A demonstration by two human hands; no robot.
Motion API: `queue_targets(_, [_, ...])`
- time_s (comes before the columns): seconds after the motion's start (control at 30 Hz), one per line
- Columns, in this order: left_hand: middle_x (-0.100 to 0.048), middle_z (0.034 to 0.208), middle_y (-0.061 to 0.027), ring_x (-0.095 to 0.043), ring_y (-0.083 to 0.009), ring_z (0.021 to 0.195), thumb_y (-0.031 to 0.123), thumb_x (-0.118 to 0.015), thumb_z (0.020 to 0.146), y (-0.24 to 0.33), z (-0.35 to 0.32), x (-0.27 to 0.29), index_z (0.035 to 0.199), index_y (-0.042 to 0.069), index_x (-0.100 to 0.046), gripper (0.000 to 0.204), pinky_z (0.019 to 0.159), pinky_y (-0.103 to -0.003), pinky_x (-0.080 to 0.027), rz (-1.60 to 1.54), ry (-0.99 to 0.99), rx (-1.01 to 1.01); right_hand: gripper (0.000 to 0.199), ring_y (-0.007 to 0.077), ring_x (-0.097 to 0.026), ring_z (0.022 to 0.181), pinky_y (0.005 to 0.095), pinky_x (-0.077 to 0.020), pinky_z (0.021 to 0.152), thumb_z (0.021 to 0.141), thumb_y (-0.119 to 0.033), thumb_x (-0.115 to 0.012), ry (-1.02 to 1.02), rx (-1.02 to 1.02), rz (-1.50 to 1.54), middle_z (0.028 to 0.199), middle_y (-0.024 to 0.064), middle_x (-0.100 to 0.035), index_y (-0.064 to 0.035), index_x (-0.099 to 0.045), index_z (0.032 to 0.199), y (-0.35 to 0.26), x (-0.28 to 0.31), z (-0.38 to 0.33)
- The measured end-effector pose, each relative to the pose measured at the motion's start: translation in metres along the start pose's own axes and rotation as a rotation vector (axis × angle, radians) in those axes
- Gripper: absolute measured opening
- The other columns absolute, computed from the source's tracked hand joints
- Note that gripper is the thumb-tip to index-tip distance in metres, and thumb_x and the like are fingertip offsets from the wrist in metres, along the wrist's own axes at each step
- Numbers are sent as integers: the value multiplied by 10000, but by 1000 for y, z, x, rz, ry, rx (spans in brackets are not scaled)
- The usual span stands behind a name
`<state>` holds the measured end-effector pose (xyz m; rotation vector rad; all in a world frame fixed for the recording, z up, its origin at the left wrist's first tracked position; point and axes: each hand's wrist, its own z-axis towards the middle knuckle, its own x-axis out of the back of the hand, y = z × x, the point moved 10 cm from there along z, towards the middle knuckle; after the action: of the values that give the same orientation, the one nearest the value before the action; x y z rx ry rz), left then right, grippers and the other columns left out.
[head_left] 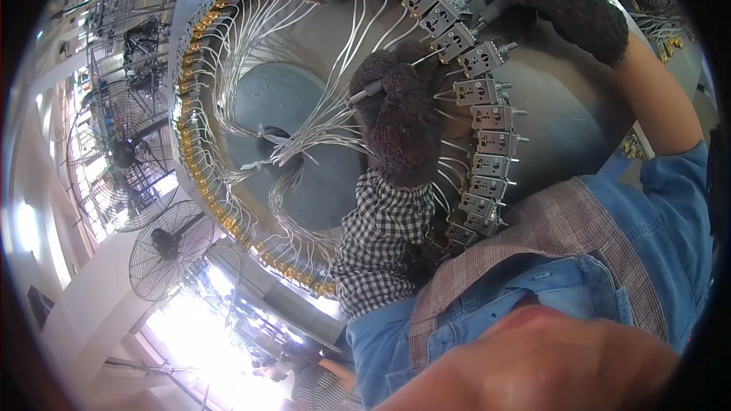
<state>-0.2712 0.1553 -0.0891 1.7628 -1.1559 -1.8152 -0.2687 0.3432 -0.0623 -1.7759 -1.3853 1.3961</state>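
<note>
My left hand (400, 118), in a dark knitted glove and checkered sleeve, is closed round a slim tool with a grey cylindrical end (367, 93). Its thin metal shaft (426, 58) sticks out toward a small metal block (454, 43) on the ring's upper right. White wires (335, 118) run beside and under this hand. My right hand (567, 11), gloved alike, is at the outer side of the same blocks. Its fingers close on a grey cylindrical piece (492, 11) at a block's outer end; whether that piece is joined to the block I cannot tell.
A large round metal plate (282, 91) carries a ring of several metal blocks (493, 142) and brass-coloured fittings (199, 160), wired to a central hole. Standing fans (164, 243) are at the left. Another person's striped clothing (320, 387) shows at the bottom. More wired parts (670, 42) lie at upper right.
</note>
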Motion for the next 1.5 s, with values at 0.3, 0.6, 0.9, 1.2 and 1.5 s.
queue_targets(0.3, [-530,1143,-145,-529,-318,1094,151,-558,890,-1,1,-7,1112,88,-482,243,895,-520,-490,-38,-77,37,208,108,-568,540,220,-429,418,874,-225,-590,249,-13,-231,770,38,-607,-45,-624,974,0,22,-2])
queue_targets(0.6, [-534,1141,-128,-531,-319,1089,189,-527,913,5,-2,-1,1145,114,-472,250,883,-521,-491,71,-43,-31,247,119,-600,752,251,-497,566,896,-231,-547,213,184,-582,874,46,-607,-46,-616,1046,-20,13,0])
queue_targets(0.9, [-531,1179,-116,-515,-315,1125,201,-584,875,5,-2,-5,1171,115,-475,327,938,-553,-441,-21,-93,6,236,137,-605,732,289,-509,671,912,-169,-529,135,-45,-121,911,65,-610,-10,-593,1074,0,12,-6])
queue_targets(1.2, [-533,1155,-129,-529,-327,1102,172,-571,884,-1,1,-3,1146,104,-476,288,908,-541,-474,-70,-33,42,221,157,-609,774,299,-522,672,896,-106,-526,154,97,-164,915,76,-621,-3,-559,1089,-4,16,-1])
queue_targets(1.5, [-510,1182,-138,-520,-326,1109,160,-545,901,1,0,-2,1142,109,-477,255,906,-538,-478,127,-49,-15,244,118,-571,539,236,-465,461,889,-180,-541,192,-47,-232,775,51,-615,-26,-571,1076,6,20,-2])
